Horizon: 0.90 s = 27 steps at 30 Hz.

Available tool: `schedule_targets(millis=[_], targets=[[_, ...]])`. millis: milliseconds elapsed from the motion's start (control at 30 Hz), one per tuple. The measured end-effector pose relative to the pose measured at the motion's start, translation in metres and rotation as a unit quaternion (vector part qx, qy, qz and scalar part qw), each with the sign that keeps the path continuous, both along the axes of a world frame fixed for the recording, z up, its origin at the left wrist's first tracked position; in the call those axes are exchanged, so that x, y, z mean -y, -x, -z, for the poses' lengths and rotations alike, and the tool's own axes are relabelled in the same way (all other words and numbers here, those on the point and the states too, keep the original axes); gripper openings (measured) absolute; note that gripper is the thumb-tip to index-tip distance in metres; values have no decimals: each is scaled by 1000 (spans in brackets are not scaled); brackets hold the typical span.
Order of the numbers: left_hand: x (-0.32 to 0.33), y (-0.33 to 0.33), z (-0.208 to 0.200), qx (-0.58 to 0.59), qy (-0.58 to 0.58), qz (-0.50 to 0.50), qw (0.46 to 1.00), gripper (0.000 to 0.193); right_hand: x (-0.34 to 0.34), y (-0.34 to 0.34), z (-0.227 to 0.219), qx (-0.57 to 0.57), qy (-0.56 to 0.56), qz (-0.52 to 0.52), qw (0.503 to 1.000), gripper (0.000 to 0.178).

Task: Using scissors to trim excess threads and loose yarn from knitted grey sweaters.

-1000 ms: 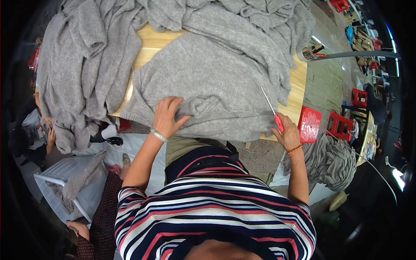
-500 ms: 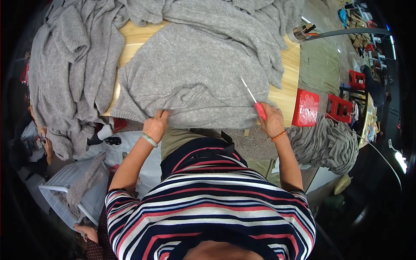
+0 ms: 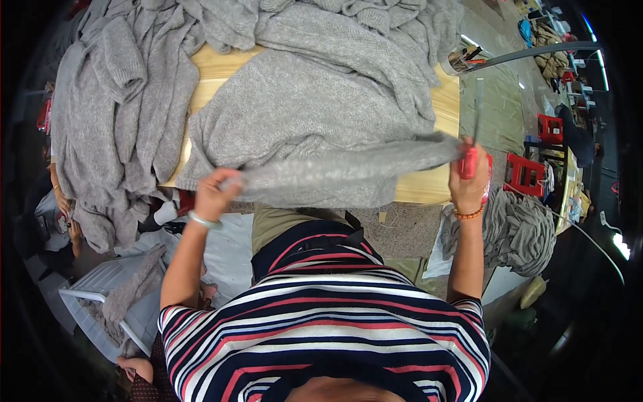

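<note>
spanning left hand point(image 3: 213, 197) and right hand point(image 3: 470, 187), knit point(image 3: 335, 167) now lifted

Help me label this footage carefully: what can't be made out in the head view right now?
All in the head view:
Stretched strip of grey knitted fabric: surface smeared by motion blur.
Bare left hand: motion blur obscures its exact grip.
Bare right hand: partly hidden by the red-handled, thin metal-shafted tool, whose tip is blurred.
Heaped grey knitwear: cut off by the top edge.

A garment workshop: grey knit sweaters point(image 3: 110, 134) heaped across a wooden bench point(image 3: 445, 110), more knitwear point(image 3: 130, 291) in a white crate point(image 3: 84, 293), red plastic stools point(image 3: 524, 175) nearby.
</note>
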<state>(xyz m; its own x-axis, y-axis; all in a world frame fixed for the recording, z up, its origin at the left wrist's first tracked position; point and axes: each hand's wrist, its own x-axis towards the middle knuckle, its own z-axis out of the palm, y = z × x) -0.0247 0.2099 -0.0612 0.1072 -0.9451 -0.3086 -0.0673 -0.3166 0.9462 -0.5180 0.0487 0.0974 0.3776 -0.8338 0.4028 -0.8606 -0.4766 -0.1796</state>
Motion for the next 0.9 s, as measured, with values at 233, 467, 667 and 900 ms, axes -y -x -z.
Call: schedule_targets(millis=[233, 467, 667, 900], targets=[[48, -45, 11, 120, 38, -63, 990, 19, 27, 18, 39, -56, -41, 31, 997, 52], [66, 79, -24, 384, 359, 5, 851, 33, 5, 3, 77, -155, -207, 19, 966, 52], [56, 143, 30, 417, 328, 179, 829, 56, -11, -33, 28, -133, -207, -38, 968, 37], [63, 124, 70, 413, 217, 278, 839, 78, -57, -62, 27, -180, -371, -155, 898, 37]])
